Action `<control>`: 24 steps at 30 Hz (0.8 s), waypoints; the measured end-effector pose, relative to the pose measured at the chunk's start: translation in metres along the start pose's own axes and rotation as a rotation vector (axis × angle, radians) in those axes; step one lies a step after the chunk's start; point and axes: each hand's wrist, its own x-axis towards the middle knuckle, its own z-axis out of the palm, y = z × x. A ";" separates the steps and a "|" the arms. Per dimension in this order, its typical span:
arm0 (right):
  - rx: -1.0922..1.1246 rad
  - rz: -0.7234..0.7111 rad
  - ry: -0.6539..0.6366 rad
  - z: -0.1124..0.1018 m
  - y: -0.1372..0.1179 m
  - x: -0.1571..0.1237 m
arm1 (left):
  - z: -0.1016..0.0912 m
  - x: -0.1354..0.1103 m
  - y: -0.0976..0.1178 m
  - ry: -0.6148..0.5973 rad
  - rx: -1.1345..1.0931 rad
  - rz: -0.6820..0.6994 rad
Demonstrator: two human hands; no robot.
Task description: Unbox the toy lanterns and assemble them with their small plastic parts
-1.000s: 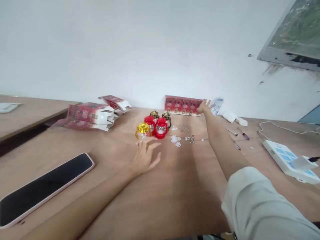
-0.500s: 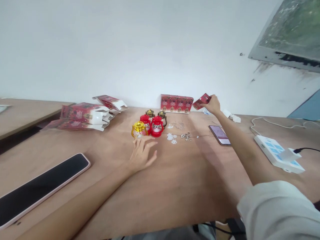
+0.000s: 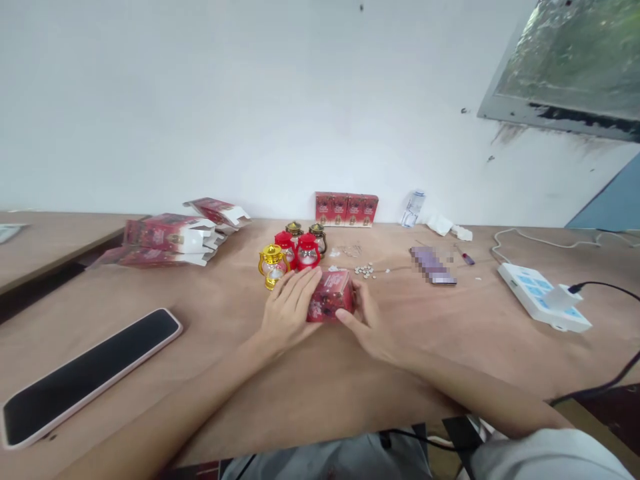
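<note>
Between my two hands a red printed box (image 3: 330, 297) lies on the table, tilted on its side. My left hand (image 3: 290, 307) presses along its left side with the fingers together. Around its right end curls my right hand (image 3: 367, 323), thumb on the near side. Just beyond my left fingers stands a small gold lantern (image 3: 273, 267). Two red lanterns (image 3: 307, 252) and two bronze lanterns (image 3: 317, 237) are grouped behind it. Small round button cells (image 3: 365, 270) lie scattered past the box.
Against the wall stands a row of red boxes (image 3: 347, 210). Flattened cartons (image 3: 165, 237) are piled at the left. A large phone (image 3: 93, 373) lies near left. On the right are a blurred phone (image 3: 433, 265), a screwdriver (image 3: 467, 259) and a power strip (image 3: 543, 297) with cables.
My right hand has come from the back row to the table's middle, bringing a red box. My left hand now rests against that box.
</note>
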 end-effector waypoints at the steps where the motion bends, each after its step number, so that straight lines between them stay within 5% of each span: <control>1: -0.033 -0.006 -0.020 -0.002 -0.001 -0.002 | 0.000 -0.002 -0.001 -0.015 -0.044 -0.008; 5: -0.129 -0.074 -0.066 -0.009 -0.002 -0.002 | 0.007 -0.012 -0.009 -0.016 -0.185 -0.057; 11: -0.272 -0.243 0.067 -0.004 -0.015 -0.010 | 0.017 -0.020 -0.013 0.059 -0.367 -0.017; 18: -0.218 -0.187 0.026 -0.017 -0.027 -0.009 | 0.015 -0.020 -0.006 0.029 -0.462 -0.079; 24: -0.282 -0.259 0.020 -0.006 -0.026 -0.014 | 0.013 -0.019 -0.005 0.049 -0.526 -0.033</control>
